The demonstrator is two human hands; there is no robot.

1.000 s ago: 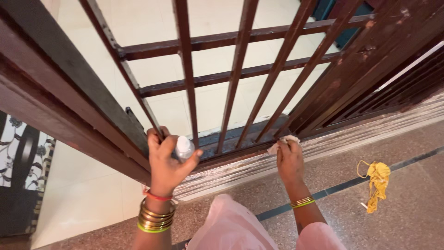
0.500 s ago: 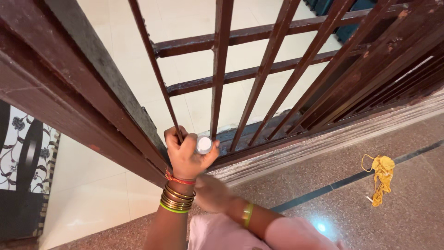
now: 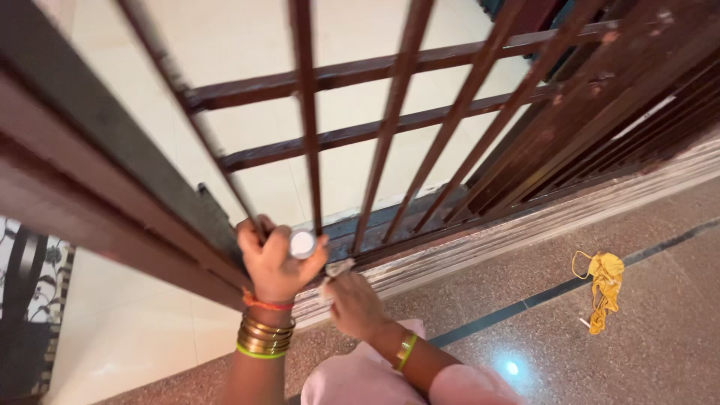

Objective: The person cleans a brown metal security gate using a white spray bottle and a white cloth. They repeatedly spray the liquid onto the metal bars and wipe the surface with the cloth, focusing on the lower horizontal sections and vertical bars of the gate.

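Observation:
My left hand (image 3: 276,262) is closed around a small white round-capped container (image 3: 302,244), held against the foot of a dark brown metal grille gate (image 3: 307,135). Gold and green bangles and a red thread sit on that wrist. My right hand (image 3: 352,300) is just to the right, pressing a small pale cloth (image 3: 336,270) against the gate's bottom rail (image 3: 420,221). A green-gold bangle is on the right wrist. Pink clothing (image 3: 360,379) covers my knees below.
A yellow crumpled rag with a string (image 3: 604,289) lies on the speckled stone floor at the right. A ridged threshold (image 3: 525,225) runs under the gate. Pale tiles lie beyond the bars. A patterned black-and-white panel (image 3: 30,300) stands at the far left.
My right hand with the cloth has travelled left along the bottom rail from the right bars to beside my left hand. The left hand has stayed on the gate with the container.

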